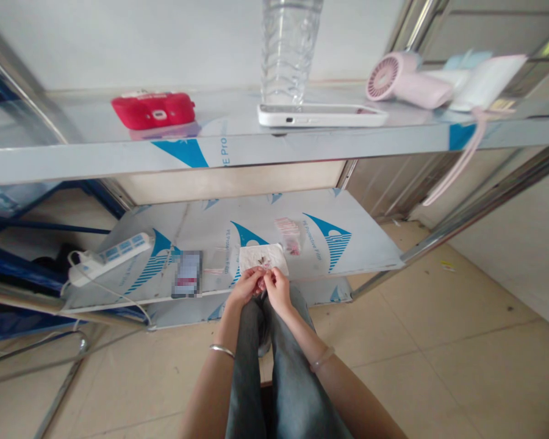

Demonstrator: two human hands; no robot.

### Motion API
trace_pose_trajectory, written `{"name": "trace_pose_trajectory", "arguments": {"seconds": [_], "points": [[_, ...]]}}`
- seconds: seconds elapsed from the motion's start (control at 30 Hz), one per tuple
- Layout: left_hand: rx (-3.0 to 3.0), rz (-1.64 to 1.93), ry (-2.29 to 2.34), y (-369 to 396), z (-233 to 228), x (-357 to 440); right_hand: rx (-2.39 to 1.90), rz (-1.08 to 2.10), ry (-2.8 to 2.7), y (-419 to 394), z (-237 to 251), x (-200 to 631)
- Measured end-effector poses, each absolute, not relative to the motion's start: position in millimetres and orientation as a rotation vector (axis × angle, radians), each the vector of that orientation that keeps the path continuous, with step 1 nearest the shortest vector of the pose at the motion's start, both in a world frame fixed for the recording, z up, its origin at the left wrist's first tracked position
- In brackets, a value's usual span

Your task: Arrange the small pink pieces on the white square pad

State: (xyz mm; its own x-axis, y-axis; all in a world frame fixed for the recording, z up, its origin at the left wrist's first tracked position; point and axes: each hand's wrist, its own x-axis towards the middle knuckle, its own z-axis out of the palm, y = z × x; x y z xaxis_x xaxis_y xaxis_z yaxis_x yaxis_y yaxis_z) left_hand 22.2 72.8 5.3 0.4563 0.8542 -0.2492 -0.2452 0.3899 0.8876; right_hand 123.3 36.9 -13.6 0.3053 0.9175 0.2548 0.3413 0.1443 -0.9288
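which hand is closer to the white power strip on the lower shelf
Left. The left hand is at the shelf's front edge, with the power strip further out on its side. The right hand sits beside it, farther from the strip.

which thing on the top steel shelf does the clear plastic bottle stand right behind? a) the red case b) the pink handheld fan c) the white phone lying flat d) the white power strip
c: the clear ribbed plastic bottle rises directly behind the flat white phone on the top steel shelf; the red case sits off to its left and the pink handheld fan to its right.
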Motion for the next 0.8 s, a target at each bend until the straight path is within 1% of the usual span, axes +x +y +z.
{"name": "trace_pose_trajectory", "arguments": {"seconds": [0.27,0.5,0.67,0.8], "points": [[1.079,0.871,0.975,67.2,0.3,21.4,-1.595,0.423,-1.423,30.6,-16.4,130.6],[1.284,1.264,1.258,46.3,6.7,22.5,-1.594,0.325,-1.482,20.3,-17.5,128.8],[1.596,1.145,1.213,33.5,6.5,19.4,-1.582,0.275,-1.487,15.3,-18.0,123.1],[1.646,1.07,1.307,28.8,7.3,19.1,-1.546,0.308,-1.463,9.4,-15.6,121.2]]}}
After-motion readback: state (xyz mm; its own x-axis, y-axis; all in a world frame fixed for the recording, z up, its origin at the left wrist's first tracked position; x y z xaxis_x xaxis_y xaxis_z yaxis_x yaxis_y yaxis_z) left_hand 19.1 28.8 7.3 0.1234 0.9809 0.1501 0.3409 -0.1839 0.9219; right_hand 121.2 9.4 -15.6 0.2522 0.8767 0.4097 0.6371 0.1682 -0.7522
